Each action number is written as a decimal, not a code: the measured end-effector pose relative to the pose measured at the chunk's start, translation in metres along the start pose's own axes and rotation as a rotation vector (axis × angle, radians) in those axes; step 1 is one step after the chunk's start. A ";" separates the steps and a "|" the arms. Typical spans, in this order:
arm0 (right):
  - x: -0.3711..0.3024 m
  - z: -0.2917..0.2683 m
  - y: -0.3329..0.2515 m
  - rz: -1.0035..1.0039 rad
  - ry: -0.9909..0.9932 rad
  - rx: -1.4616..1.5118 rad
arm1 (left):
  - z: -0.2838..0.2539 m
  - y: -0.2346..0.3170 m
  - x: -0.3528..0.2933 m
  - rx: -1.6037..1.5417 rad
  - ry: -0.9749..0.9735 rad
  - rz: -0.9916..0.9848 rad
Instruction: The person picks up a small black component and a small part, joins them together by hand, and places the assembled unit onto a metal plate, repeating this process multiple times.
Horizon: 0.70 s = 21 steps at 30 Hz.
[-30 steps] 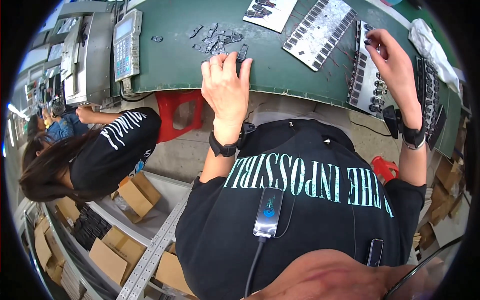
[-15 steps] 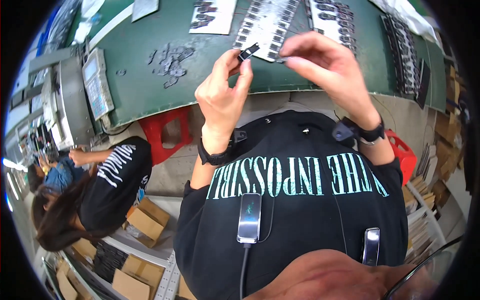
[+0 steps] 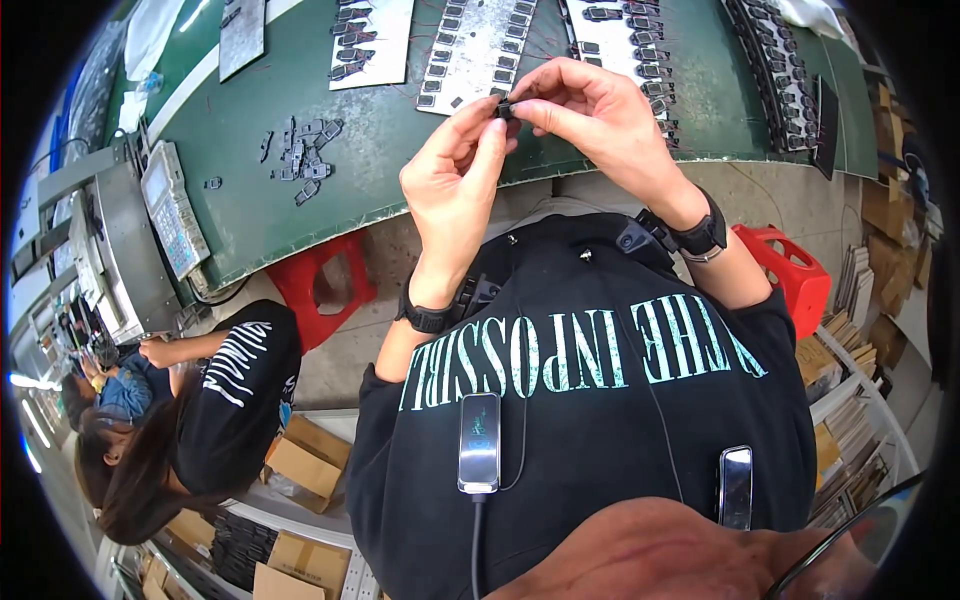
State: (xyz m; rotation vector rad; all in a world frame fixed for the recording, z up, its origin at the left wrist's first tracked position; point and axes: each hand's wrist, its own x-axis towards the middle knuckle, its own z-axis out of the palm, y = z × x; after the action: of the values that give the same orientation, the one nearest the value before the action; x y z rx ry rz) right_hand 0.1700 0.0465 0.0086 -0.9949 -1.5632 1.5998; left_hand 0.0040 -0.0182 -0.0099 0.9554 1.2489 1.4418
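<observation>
Between the fingertips of both hands is a small black plastic part [image 3: 504, 108], held just above the near edge of the green table [image 3: 380, 165]. My left hand [image 3: 455, 180] pinches it between thumb and forefinger. From the other side, my right hand [image 3: 600, 115] grips it with thumb and forefinger closed together. Fingers cover much of the part, so its exact shape is hard to make out. Just beyond the hands lies a white board [image 3: 470, 60] with rows of small black square pieces along both long sides.
More white boards [image 3: 375, 40] carrying black parts lie left and right. A loose pile of black parts [image 3: 305, 155] sits at left, near a grey keypad device [image 3: 172, 215]. At far right stands a black rack [image 3: 775, 75]. Red stools [image 3: 320, 285] and another person [image 3: 220, 400] are below left.
My right hand has moved left and its fingers have closed on the black part held by my left hand. The whole view has shifted a little.
</observation>
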 end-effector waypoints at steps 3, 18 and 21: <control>0.000 -0.002 -0.001 0.009 -0.011 0.011 | 0.000 0.001 -0.001 -0.014 -0.017 -0.036; 0.007 -0.010 0.004 -0.025 -0.125 -0.011 | -0.005 0.003 -0.005 0.031 -0.052 -0.036; 0.010 -0.016 -0.003 0.124 -0.217 0.037 | -0.003 0.006 -0.005 0.025 -0.064 -0.042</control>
State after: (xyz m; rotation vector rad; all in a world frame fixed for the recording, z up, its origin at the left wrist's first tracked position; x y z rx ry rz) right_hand 0.1794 0.0630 0.0111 -0.9395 -1.6341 1.8682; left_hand 0.0009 -0.0240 -0.0040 0.9794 1.2357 1.3559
